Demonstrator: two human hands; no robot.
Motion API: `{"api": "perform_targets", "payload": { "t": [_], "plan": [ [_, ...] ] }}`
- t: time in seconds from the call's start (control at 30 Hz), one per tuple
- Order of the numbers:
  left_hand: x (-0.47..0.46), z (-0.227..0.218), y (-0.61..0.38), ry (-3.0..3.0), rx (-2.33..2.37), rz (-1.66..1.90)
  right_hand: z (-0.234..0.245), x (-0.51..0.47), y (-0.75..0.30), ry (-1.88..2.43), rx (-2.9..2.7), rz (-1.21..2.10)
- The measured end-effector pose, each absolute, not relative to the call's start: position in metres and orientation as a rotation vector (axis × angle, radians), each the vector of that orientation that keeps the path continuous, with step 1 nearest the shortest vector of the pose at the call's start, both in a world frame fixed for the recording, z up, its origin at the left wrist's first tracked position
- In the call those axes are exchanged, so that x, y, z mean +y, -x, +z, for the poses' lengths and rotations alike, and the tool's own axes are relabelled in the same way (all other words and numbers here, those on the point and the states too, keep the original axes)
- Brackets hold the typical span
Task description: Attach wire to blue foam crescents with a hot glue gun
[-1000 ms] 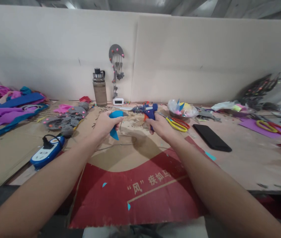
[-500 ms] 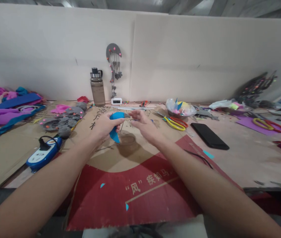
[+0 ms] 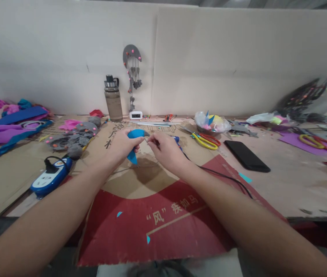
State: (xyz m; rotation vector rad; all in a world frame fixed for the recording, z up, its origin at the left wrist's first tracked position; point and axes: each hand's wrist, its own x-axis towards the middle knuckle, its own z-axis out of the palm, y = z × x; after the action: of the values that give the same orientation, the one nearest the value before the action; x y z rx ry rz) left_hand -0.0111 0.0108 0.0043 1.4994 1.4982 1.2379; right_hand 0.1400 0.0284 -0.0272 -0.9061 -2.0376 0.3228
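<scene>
My left hand (image 3: 120,146) is closed around a curved blue felt piece (image 3: 134,134) whose pointed end hangs below the fingers. My right hand (image 3: 165,151) sits just right of it, its fingertips pinched together at the grey tip of the felt piece; what they pinch is too small to make out. A blue glue gun (image 3: 176,138) lies on the cardboard behind my right hand, mostly hidden by it. Its black cord (image 3: 218,175) runs back along my right forearm.
A red printed cardboard sheet (image 3: 157,215) covers the near table. A blue-white power strip (image 3: 50,177) lies left, with grey felt pieces (image 3: 73,137) and a fabric pile (image 3: 7,123) beyond. A bottle (image 3: 113,98) and clock (image 3: 136,114) stand at the back; scissors (image 3: 206,141) and a phone (image 3: 247,156) lie right.
My right hand has let go of the blue glue gun, which now lies on the cardboard, and has come left to pinch at the felt piece's tip. My left hand has kept its hold.
</scene>
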Motion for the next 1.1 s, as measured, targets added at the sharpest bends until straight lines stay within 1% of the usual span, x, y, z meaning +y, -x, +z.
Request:
{"api": "perform_targets", "payload": {
  "t": [0.17,0.4,0.6,0.87,1.1],
  "plan": [
    [0.004,0.012,0.007,-1.615,1.599,1.177,-0.023,0.031,-0.142,0.834,-2.057,0.154],
    [0.018,-0.01,0.014,-1.708,1.52,1.061,-0.015,0.042,-0.149,0.845,-1.992,0.086],
    [0.019,-0.013,0.014,-1.733,1.424,1.074,-0.013,0.046,-0.154,0.883,-1.939,0.172],
    [0.018,-0.011,0.015,-1.677,1.328,1.088,-0.016,0.049,-0.159,0.94,-1.831,0.403],
    [0.021,-0.014,0.019,-1.759,1.273,1.012,-0.015,0.046,-0.161,0.947,-1.768,0.547]
  ]
}}
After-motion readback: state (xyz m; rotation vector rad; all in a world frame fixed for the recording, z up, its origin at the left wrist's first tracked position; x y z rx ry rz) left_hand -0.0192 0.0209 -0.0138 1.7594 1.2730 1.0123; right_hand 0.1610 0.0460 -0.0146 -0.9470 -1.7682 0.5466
